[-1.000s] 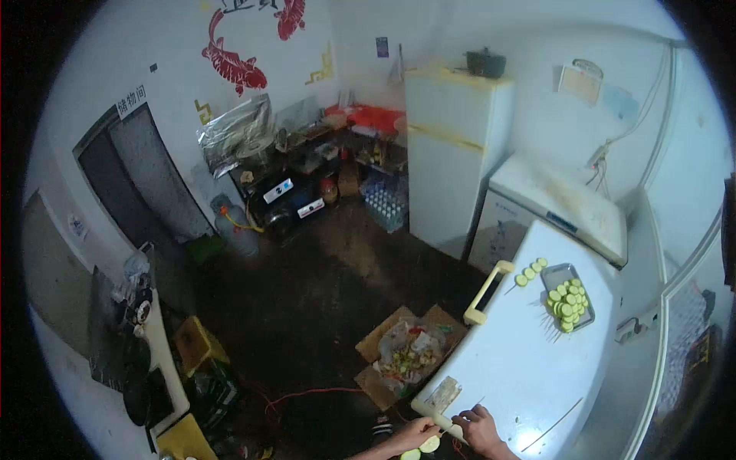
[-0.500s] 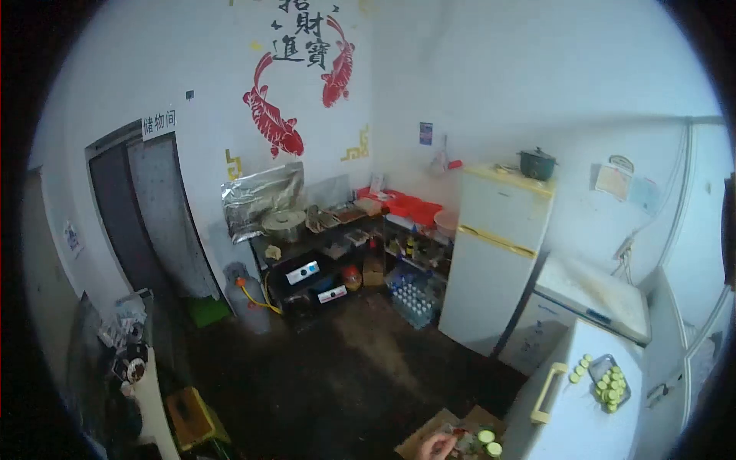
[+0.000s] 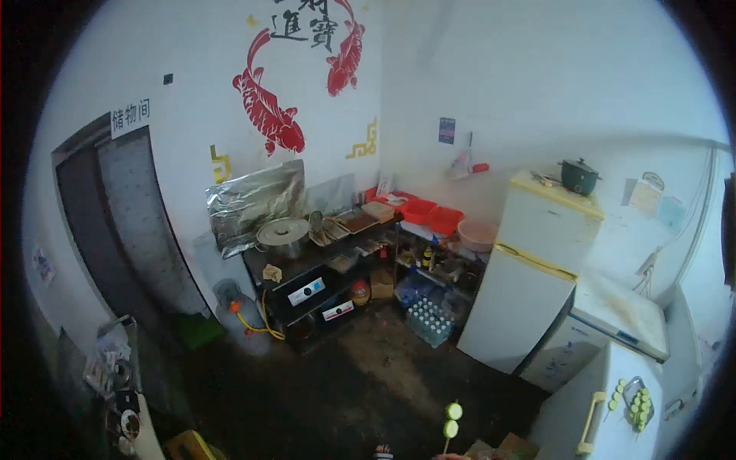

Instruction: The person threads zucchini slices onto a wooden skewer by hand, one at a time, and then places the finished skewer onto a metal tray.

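Note:
Two round green-rimmed slices, like zucchini, are threaded on a thin skewer point(image 3: 453, 420) that stands upright at the bottom of the view. My right hand point(image 3: 454, 457) grips its lower end, with only a sliver of the hand in sight. To the left, the bunched fingers of my left hand point(image 3: 383, 448) show at the bottom edge, close to a small whitish thing; I cannot tell what they hold. Beside my right hand is an open cardboard box point(image 3: 519, 445), cut off by the frame.
On a white freezer point(image 3: 563, 425) at right lie a metal tray point(image 3: 648, 418) of green slices and a skewer of slices point(image 3: 615, 397). A fridge point(image 3: 529, 284), shelves with bottles point(image 3: 431, 320) and a black stove stand point(image 3: 307, 295) line the walls. A yellow-edged stool point(image 3: 188, 446) is lower left.
My right hand now holds the skewer with two slices up, away from the box. My left hand shows at the bottom edge. The view has shifted, and the box sits lower in it.

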Demonstrator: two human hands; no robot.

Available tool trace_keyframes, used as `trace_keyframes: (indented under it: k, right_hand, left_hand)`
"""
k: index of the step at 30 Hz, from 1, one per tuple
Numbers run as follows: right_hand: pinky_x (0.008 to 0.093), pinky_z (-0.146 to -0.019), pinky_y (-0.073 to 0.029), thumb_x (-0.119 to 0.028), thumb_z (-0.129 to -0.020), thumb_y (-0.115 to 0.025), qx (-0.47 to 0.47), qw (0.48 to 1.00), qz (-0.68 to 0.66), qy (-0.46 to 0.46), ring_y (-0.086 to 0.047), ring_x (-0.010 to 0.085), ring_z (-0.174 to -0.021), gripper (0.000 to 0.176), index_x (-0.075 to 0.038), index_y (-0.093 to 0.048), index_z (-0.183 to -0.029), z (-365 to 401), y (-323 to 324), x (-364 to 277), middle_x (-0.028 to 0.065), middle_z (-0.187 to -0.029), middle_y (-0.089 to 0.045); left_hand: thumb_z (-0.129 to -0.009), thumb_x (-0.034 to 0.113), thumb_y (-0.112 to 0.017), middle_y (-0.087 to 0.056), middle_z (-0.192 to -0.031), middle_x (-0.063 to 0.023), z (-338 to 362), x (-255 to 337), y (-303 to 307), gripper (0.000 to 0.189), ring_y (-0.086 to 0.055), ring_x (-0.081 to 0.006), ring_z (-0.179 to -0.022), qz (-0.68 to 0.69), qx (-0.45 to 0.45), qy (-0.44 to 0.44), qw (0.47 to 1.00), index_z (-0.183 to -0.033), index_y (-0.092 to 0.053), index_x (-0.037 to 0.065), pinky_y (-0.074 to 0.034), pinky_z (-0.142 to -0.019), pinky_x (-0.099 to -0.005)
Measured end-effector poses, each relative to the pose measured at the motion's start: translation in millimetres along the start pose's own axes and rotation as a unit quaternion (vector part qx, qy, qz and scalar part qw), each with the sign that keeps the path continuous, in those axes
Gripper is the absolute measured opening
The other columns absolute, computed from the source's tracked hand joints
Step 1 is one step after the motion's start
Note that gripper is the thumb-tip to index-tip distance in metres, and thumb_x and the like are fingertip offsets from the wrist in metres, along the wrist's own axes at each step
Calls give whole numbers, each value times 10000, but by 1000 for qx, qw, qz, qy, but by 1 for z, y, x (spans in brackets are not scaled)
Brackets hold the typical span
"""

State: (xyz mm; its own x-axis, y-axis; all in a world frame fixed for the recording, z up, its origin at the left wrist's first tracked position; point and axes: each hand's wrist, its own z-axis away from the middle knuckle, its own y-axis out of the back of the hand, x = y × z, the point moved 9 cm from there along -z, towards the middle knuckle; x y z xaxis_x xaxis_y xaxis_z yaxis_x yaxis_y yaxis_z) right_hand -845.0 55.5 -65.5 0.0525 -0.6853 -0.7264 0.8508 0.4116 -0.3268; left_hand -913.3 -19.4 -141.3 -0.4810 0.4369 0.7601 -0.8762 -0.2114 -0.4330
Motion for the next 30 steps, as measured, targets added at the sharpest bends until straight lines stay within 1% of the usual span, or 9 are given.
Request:
trace_keyframes:
  k: [7,11,12,13,17,19,23,25,30]
  right_hand:
    - [382,-667,-577,-210,-1009,-589,-45,999,-11,11,-691,236,-851,283,5,-656,-1181,-213,-126,-86,134,-1018,-692]
    - [391,-808,-552,-183,-1018,-570,-49,993,101,45,-656,229,-955,296,-3,-637,-1242,-318,-174,-188,112,-1107,-678]
    - [390,-898,-516,-187,-1024,-553,-78,992,86,-52,-597,221,-1077,355,-48,-570,-1351,-316,-190,-221,96,-1272,-623]
    - [417,-928,-490,-206,-1025,-551,-86,994,65,-24,-560,233,-1119,384,-83,-526,-1388,-364,-172,-222,93,-1323,-577]
    - [522,-1049,-384,-285,-1030,-540,-119,987,-55,95,-413,277,-1286,544,-222,-351,-1537,-588,-4,-166,85,-1529,-392]
    - [457,-795,-539,-153,-835,-654,283,858,378,204,-677,331,-872,180,-101,-718,-995,-542,-7,-340,106,-938,-714]
    - [490,-773,-531,-204,-836,-678,413,821,308,246,-687,375,-875,261,-4,-681,-1004,-646,26,-469,210,-906,-702]
    - [497,-774,-526,-203,-839,-665,445,787,300,305,-683,395,-879,254,-4,-684,-995,-710,24,-542,224,-917,-697]
    - [490,-845,-528,-275,-869,-618,499,746,396,195,-665,427,-943,351,27,-664,-1042,-919,22,-693,260,-972,-685]
  left_hand:
    - [-1005,191,-597,-612,-1160,-95,-143,119,185,483,-663,-183,-889,269,13,-26,963,-1442,-403,122,-567,-689,-360]
    - [-1007,256,-602,-623,-1045,-54,-161,315,192,300,-650,-169,-871,80,138,67,985,-1270,-520,135,-548,-686,-331]
    - [-1011,276,-598,-623,-1019,-49,-149,395,169,273,-647,-167,-864,20,156,97,983,-1238,-536,138,-544,-685,-331]
    - [-1014,296,-595,-623,-993,-45,-137,474,147,251,-644,-165,-856,-37,172,129,976,-1206,-551,141,-541,-684,-332]
    - [-1034,301,-555,-611,-956,-51,-306,427,308,206,-633,-167,-829,133,95,-91,982,-1137,-574,124,-523,-658,-352]
    - [-1044,281,-529,-600,-951,-48,-347,483,320,193,-609,-154,-807,57,39,-71,995,-1134,-570,115,-502,-661,-365]
    - [-1048,252,-506,-600,-950,-56,-459,569,384,198,-595,-152,-811,-1,104,-64,992,-1132,-575,86,-486,-668,-344]
    - [-1039,238,-523,-608,-983,-79,-528,612,409,236,-600,-163,-840,-9,-11,-138,990,-1169,-565,45,-491,-694,-347]
    - [-1021,148,-532,-605,-922,-49,-684,646,512,153,-588,-161,-773,-117,39,-83,989,-1120,-589,47,-485,-673,-324]
